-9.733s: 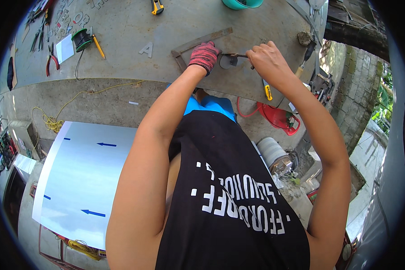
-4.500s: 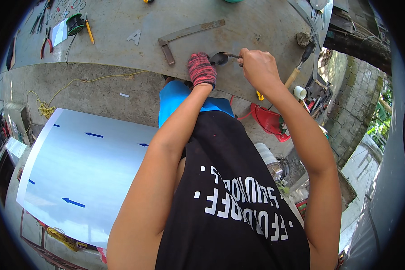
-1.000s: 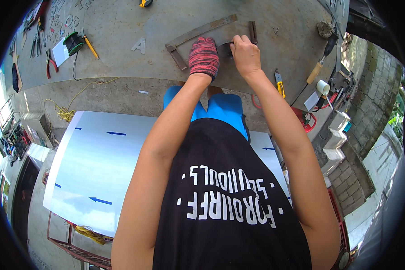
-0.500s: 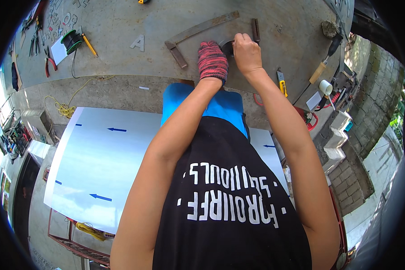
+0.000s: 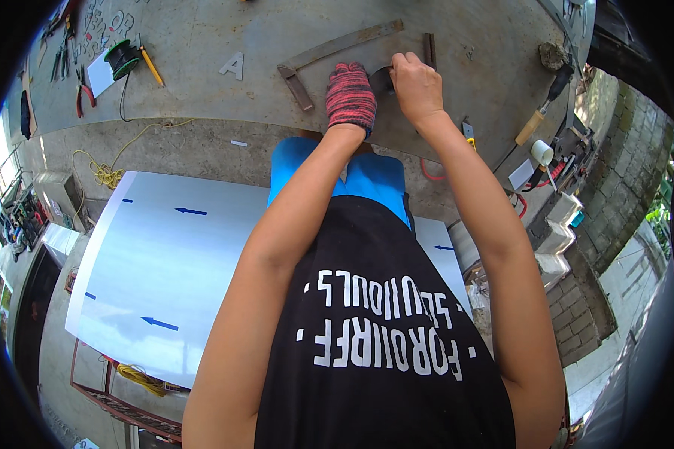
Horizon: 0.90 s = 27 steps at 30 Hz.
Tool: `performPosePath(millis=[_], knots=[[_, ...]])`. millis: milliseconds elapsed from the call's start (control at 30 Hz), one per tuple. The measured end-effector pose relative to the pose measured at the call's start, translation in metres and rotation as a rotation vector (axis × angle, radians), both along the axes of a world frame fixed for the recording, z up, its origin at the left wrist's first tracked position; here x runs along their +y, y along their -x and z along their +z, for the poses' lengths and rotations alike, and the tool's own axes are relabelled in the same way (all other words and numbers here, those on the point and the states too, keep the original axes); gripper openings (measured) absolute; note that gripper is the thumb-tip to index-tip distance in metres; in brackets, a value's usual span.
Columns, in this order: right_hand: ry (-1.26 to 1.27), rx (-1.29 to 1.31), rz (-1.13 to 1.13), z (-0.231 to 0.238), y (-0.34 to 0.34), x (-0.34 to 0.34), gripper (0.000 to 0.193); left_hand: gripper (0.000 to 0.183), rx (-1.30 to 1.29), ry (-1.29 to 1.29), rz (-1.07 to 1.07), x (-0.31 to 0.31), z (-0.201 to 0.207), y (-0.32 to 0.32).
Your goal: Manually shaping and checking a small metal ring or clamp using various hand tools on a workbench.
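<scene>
My left hand (image 5: 350, 97), in a red and black knit glove, is closed at the near edge of the metal table. Bare and closed, my right hand (image 5: 417, 84) is just right of it, fingertips pinched together. A dark curved strip (image 5: 382, 79), apparently metal, spans the gap between the hands; its ends are hidden by the fingers. Left of the glove lies a rusty angled metal bar (image 5: 341, 46) with a short leg (image 5: 298, 90). A short dark bar (image 5: 429, 51) is beyond my right hand.
On the table are a letter-shaped cutout (image 5: 232, 66), a black wire spool (image 5: 122, 60), a yellow pencil-like tool (image 5: 151, 66) and red-handled pliers (image 5: 84, 93). A wooden-handled tool (image 5: 530, 127) and white cup (image 5: 542, 153) are at right. A white sheet (image 5: 157, 254) with blue arrows is behind me.
The view has shifted slightly. My right hand has moved a little right of the gloved hand, and my right forearm now covers more of the yellow utility knife. Both hands stay closed.
</scene>
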State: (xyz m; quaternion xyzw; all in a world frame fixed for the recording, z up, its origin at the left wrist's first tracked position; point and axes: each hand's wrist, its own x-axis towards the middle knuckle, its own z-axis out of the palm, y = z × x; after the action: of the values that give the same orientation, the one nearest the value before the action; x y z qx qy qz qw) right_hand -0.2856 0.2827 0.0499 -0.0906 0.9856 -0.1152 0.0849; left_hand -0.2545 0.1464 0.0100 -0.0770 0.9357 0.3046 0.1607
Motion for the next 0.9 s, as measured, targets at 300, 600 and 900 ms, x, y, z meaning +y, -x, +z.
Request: performPosePath(millis=[300,600,900], knots=[[0.056,0.102,0.295,-0.015,0.003,0.016,0.012,0.014,0.051,0.087,-0.137,-0.005,0.006,0.006],[0.044,0.028,0.225,-0.02,-0.002,0.009,0.01,0.016,-0.005,0.089,0.119,0.024,-0.001,-0.008],[0.05,-0.003,0.152,-0.004,0.0,0.006,0.016,0.019,0.013,0.022,0.0,0.004,-0.004,-0.009]])
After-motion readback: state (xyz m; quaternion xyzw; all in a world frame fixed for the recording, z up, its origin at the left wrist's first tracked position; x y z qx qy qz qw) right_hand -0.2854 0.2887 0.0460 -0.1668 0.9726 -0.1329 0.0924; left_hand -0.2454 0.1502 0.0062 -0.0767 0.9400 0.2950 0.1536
